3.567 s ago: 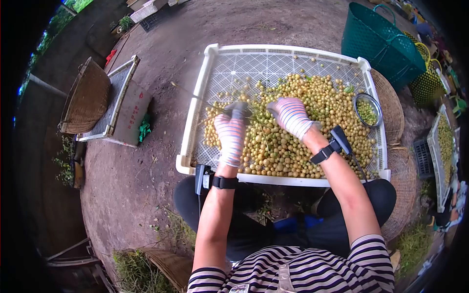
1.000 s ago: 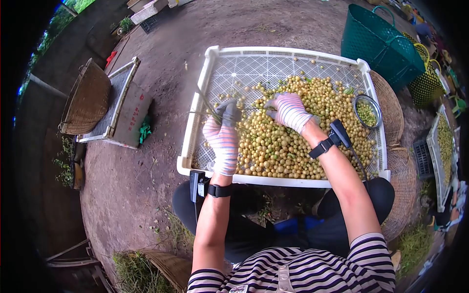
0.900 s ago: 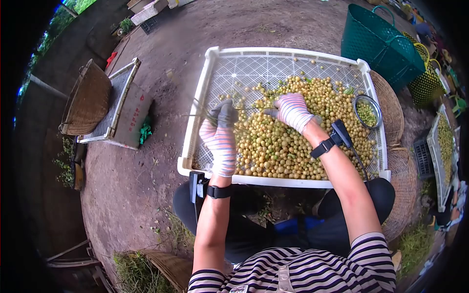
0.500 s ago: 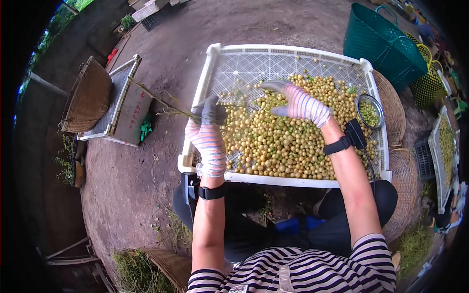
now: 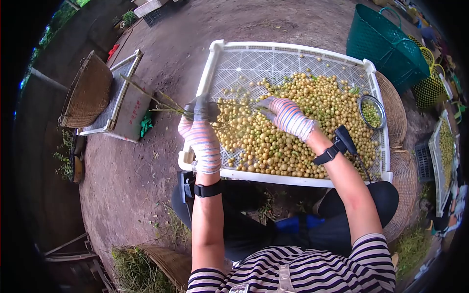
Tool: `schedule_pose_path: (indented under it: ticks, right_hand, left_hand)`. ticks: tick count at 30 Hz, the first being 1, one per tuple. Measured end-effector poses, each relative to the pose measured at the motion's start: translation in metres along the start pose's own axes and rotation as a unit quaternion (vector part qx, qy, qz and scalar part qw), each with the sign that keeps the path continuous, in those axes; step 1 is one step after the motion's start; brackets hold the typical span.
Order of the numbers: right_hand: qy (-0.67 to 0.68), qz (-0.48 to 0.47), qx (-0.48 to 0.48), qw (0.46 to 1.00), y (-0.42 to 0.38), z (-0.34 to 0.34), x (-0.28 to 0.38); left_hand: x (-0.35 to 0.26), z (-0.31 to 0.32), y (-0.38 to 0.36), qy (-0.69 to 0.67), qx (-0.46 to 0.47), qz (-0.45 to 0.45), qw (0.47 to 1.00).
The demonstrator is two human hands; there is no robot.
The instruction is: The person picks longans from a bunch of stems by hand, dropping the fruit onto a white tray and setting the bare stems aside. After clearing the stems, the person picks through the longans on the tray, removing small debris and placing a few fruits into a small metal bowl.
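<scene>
My left hand (image 5: 200,132), in a striped glove with dark fingertips, is closed around a bunch of thin stems (image 5: 168,103) at the tray's left side. The bare stem ends point out to the left, and finer twigs spread right over the fruit. My right hand (image 5: 291,117), gloved alike, is above the middle of the pile with its fingers drawn together near the twig tips. What lies between those fingers is hidden. Small round yellowish fruits (image 5: 288,151) are heaped in a white mesh tray (image 5: 293,47) over my lap.
A metal bowl (image 5: 372,112) of greener fruits sits at the tray's right side. Beyond are a green woven basket (image 5: 378,41) and flat wicker trays (image 5: 403,183). To the left, a brown basket (image 5: 88,93) rests on a crate. Stripped stems (image 5: 139,273) lie at lower left.
My right hand has moved down and slightly left, and its spread fingers have come together. My left hand has shifted slightly left, still holding the stems.
</scene>
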State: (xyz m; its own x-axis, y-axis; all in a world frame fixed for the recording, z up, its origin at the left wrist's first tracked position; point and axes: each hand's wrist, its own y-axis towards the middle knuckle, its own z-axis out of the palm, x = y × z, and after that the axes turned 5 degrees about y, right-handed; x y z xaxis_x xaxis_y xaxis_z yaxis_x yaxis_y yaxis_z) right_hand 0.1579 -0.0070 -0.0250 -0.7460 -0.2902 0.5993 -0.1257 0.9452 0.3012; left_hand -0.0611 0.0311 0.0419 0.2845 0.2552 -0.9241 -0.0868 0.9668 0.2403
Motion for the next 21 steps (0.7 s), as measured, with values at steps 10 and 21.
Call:
schedule_pose_path:
  ticks: [10,21]
  right_hand:
    - [-0.113,0.049,-0.048,0.991,-0.016,-0.029,-0.026]
    - [-0.215,0.156,0.001,0.964,-0.013,-0.067,-0.024]
  left_hand:
    - [-0.008,0.000,0.010,-0.015,-0.068,0.000,0.998]
    - [0.011,0.004,-0.001,0.088,0.007,0.013,0.996]
